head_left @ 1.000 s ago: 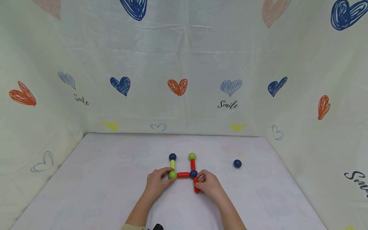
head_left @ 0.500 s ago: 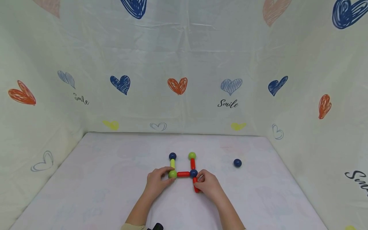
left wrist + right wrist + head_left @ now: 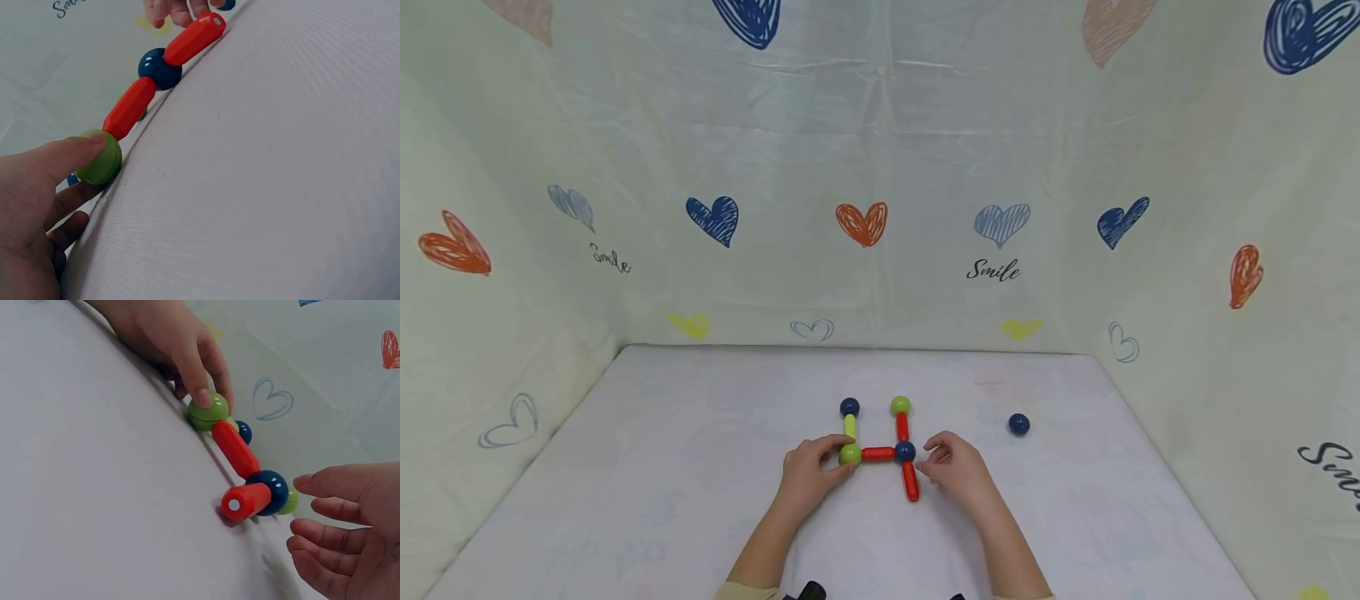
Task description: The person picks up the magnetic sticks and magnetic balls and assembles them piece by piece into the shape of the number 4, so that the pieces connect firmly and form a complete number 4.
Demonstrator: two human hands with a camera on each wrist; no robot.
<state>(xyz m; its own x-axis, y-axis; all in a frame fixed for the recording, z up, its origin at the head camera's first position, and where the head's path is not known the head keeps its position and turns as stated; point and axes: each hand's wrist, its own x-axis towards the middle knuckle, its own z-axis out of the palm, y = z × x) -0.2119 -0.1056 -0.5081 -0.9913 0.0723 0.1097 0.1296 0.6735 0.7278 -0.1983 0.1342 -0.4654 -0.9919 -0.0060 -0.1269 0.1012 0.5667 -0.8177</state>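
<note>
A joined figure of balls and sticks lies on the table. My left hand (image 3: pixel 808 475) pinches its green ball (image 3: pixel 850 454) between thumb and fingers. From that ball a yellow-green stick (image 3: pixel 850 427) leads back to a dark blue ball (image 3: pixel 849 407), and a red stick (image 3: pixel 878 454) runs right to another blue ball (image 3: pixel 905 452). A second red stick (image 3: pixel 902 427) joins this one to a far green ball (image 3: pixel 900 406). Toward me points a third red stick (image 3: pixel 911 482), its near end bare. Just right of it, my right hand (image 3: pixel 350 531) has loosely bent fingers and holds nothing.
A loose dark blue ball (image 3: pixel 1018 424) lies farther right on the white table (image 3: pixel 700 500). Behind and at both sides hangs a pale curtain (image 3: pixel 925 150) printed with hearts and words.
My right hand has let go of the near red stick and moved slightly right, away from it. The left hand stays on the green ball.
</note>
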